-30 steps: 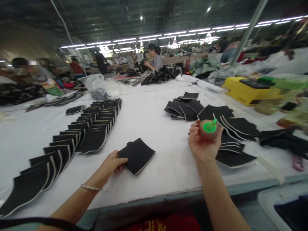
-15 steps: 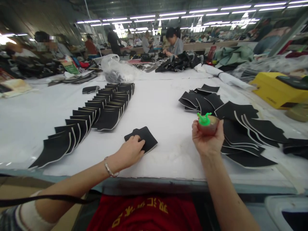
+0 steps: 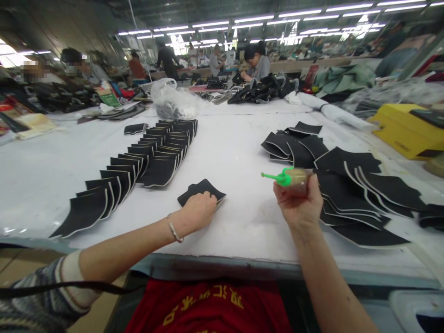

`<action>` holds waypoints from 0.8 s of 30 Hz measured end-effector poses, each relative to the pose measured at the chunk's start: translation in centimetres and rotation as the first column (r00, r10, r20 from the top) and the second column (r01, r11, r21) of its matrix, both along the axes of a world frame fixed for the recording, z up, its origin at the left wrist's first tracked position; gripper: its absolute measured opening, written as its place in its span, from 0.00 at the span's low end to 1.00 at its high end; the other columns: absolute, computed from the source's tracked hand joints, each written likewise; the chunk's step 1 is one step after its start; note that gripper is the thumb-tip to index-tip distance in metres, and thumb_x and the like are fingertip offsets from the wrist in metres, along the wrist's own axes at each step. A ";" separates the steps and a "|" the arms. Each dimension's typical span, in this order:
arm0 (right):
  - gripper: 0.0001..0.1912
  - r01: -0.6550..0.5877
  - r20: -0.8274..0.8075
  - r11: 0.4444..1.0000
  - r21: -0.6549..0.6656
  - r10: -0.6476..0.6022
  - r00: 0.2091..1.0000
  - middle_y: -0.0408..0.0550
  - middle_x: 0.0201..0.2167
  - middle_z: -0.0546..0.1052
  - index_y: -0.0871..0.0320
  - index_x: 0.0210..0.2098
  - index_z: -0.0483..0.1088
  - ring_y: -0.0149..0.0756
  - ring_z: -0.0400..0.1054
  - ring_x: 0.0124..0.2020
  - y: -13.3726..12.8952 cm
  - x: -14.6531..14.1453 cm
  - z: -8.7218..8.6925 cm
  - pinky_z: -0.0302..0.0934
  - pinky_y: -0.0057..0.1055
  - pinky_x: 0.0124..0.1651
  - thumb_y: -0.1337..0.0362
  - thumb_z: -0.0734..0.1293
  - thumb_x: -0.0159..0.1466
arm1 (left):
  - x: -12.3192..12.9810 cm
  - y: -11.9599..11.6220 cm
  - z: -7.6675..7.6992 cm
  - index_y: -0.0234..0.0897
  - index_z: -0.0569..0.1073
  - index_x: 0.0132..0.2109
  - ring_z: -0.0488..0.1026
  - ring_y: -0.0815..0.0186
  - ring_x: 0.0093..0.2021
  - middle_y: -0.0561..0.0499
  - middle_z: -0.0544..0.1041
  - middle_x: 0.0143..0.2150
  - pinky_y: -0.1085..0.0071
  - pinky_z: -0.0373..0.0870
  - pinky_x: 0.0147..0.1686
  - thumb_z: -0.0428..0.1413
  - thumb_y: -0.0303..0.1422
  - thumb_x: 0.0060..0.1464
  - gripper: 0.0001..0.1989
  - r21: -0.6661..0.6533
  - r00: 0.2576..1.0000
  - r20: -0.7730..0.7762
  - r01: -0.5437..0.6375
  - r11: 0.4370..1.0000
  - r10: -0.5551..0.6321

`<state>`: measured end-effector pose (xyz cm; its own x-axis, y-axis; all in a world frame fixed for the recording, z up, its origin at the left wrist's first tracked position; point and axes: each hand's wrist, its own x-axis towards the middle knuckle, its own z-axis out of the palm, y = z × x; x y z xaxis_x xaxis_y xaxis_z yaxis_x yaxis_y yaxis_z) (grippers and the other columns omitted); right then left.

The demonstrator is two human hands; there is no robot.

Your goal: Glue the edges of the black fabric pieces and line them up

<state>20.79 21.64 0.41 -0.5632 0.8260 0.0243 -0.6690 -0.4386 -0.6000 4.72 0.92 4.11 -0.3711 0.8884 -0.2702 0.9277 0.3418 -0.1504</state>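
Observation:
A black piece with a pale edge (image 3: 199,188) lies on the white table in front of me. My left hand (image 3: 200,210) is closed at its near right edge, with the fingertips pinching that edge. My right hand (image 3: 298,201) is wrapped round a brownish bottle (image 3: 299,179) with a green nozzle (image 3: 283,177), raised above the table. The nozzle points to the left. Two overlapping rows of black pieces (image 3: 120,178) fan out on the left, and a loose pile of similar pieces (image 3: 347,185) lies beside my right hand.
A clear plastic bag (image 3: 173,99) and a heap of black straps (image 3: 262,89) are at the back. On the right stands a yellow box (image 3: 404,129). The table's front edge (image 3: 239,266) runs close to me. Several people work farther off.
My left hand has moved right along the black piece and its fingers have curled at the edge. The bottle has tipped, so its green nozzle now points left.

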 end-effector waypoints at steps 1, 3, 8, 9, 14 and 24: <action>0.20 0.010 0.015 0.999 0.047 -0.011 1.000 0.46 0.35 0.80 0.57 0.38 0.73 0.39 0.77 0.34 -0.2 -0.1 0.0 0.77 0.34 0.35 0.50 0.76 0.54 | -0.5 0.1 0.2 0.29 0.75 0.43 0.76 0.54 0.38 0.38 0.75 0.41 0.61 0.71 0.38 0.46 0.24 0.57 0.14 0.005 1.000 0.011 -0.002 1.000 0.002; 0.20 0.032 0.064 0.989 0.141 -0.042 0.997 0.46 0.34 0.79 0.56 0.38 0.74 0.40 0.77 0.34 -0.8 -0.3 0.0 0.76 0.36 0.35 0.51 0.76 0.53 | -1.5 0.0 0.4 0.33 0.76 0.48 0.76 0.56 0.37 0.41 0.76 0.41 0.63 0.71 0.37 0.45 0.25 0.59 0.17 0.014 0.998 0.060 0.025 1.000 -0.025; 0.21 0.040 0.216 0.905 0.423 -0.144 0.966 0.44 0.37 0.76 0.54 0.44 0.72 0.37 0.73 0.36 -2.5 -0.5 0.1 0.73 0.33 0.36 0.55 0.77 0.53 | -2.7 -0.6 -1.4 0.38 0.58 0.68 0.77 0.56 0.36 0.41 0.78 0.42 0.65 0.70 0.34 0.43 0.25 0.61 0.28 0.063 0.999 0.020 -0.035 0.997 0.034; 0.22 0.039 0.237 0.870 0.491 -0.176 0.955 0.44 0.38 0.75 0.53 0.45 0.72 0.37 0.73 0.37 -2.8 -0.6 0.1 0.72 0.33 0.38 0.56 0.77 0.53 | -2.7 -0.6 -1.9 0.36 0.57 0.68 0.78 0.55 0.36 0.40 0.78 0.41 0.64 0.70 0.34 0.43 0.24 0.61 0.29 0.067 0.997 -0.005 -0.077 0.995 0.077; 0.25 -0.052 0.336 0.656 0.753 -0.315 0.888 0.45 0.41 0.72 0.51 0.48 0.69 0.40 0.69 0.40 -3.9 -1.2 0.9 0.66 0.38 0.46 0.54 0.77 0.54 | -3.8 -0.4 -2.7 0.32 0.60 0.65 0.77 0.53 0.37 0.40 0.79 0.40 0.62 0.70 0.34 0.41 0.28 0.63 0.25 0.075 0.996 0.070 -0.059 0.995 0.054; 0.27 -0.289 0.373 0.247 0.925 -0.444 0.815 0.48 0.47 0.72 0.51 0.51 0.65 0.44 0.70 0.45 -5.1 -4.7 2.2 0.65 0.41 0.51 0.53 0.75 0.56 | -4.6 -1.4 -2.3 0.32 0.77 0.44 0.72 0.58 0.44 0.39 0.69 0.60 0.68 0.68 0.31 0.40 0.29 0.65 0.20 0.085 0.982 0.075 0.167 0.982 -0.174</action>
<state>16.14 16.49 2.64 -0.7097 0.4331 0.5556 -0.1165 0.7057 -0.6988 0.11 -0.44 1.77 -0.1920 0.9562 -0.2208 0.9814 0.1853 -0.0507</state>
